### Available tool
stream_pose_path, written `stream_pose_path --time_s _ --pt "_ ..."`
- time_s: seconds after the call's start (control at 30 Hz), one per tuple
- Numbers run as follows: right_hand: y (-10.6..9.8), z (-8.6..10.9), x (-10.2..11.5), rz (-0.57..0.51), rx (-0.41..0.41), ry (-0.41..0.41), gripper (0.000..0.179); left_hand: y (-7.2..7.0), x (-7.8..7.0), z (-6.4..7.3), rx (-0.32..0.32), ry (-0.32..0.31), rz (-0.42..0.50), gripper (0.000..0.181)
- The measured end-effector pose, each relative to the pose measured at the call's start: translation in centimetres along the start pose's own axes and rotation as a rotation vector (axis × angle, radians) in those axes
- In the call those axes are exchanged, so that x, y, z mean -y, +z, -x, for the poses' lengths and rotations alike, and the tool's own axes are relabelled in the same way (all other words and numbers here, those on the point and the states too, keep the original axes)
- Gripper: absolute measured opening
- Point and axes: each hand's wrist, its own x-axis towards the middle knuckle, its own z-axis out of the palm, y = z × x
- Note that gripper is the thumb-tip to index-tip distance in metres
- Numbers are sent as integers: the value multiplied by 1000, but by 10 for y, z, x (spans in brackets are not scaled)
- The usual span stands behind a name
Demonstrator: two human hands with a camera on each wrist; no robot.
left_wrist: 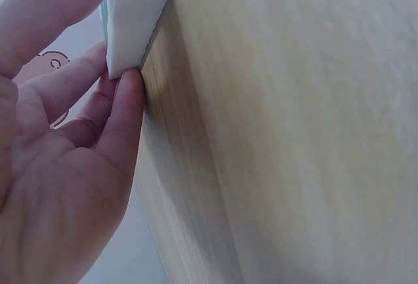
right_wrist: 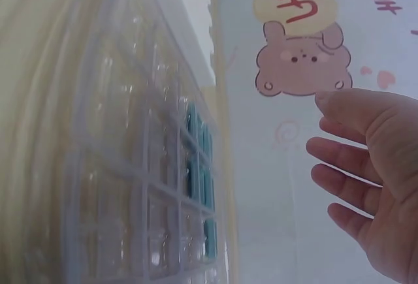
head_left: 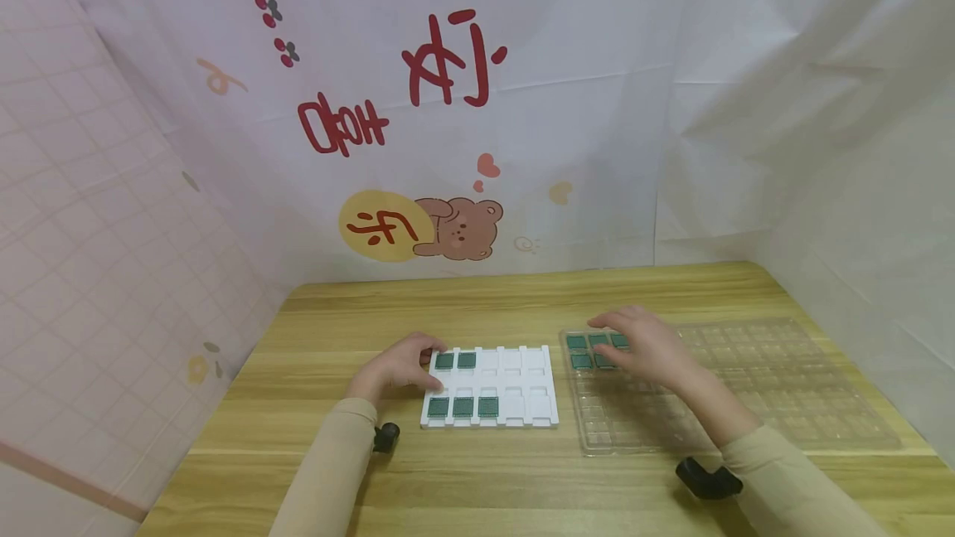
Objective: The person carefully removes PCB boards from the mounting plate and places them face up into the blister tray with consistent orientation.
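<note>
A white slotted tray [head_left: 515, 381] lies flat on the table, with green square chips [head_left: 462, 407] in it: two in the far row, three in the near row, all toward the left end. My left hand [head_left: 398, 365] grips that left end, and the tray's edge [left_wrist: 134, 29] sits against the fingertips in the left wrist view. Above the far left part of a clear plastic tray [head_left: 627, 425] hovers my right hand [head_left: 649, 346], fingers apart and nothing between them. Several green chips [head_left: 581, 361] fill the clear tray's far left pockets, partly hidden by the hand.
The wooden table [head_left: 477, 479] meets a white printed cloth [head_left: 597, 172] at the back, with similar cloth on both sides. Black wrist-worn devices [head_left: 707, 479] sit below each forearm. The clear tray stretches toward the table's right edge.
</note>
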Motion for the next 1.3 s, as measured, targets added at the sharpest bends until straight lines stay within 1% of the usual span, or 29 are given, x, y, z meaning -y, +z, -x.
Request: stream_pose_path --time_s 0.23,0.5,0.7,0.77,1.0,1.13,1.3 --pt "-2 -2 15 17 -56 -63 37 -1 0 0 6 11 -2 63" --pt "4 -8 28 -15 -172 -193 39 -1 -1 0 1 13 -16 63" --pt "12 -15 37 8 -208 -261 41 -1 0 0 0 9 -11 64" --pt "16 -16 41 15 -212 -273 42 -1 0 -1 1 7 -9 64" --pt "29 -22 57 -57 -220 -362 44 -1 0 -1 0 13 -11 64" --pt "36 -24 66 -49 -177 -384 43 -1 1 -1 3 21 -14 64" --pt "43 -24 76 -50 -122 -375 42 0 0 -1 3 9 -7 64"
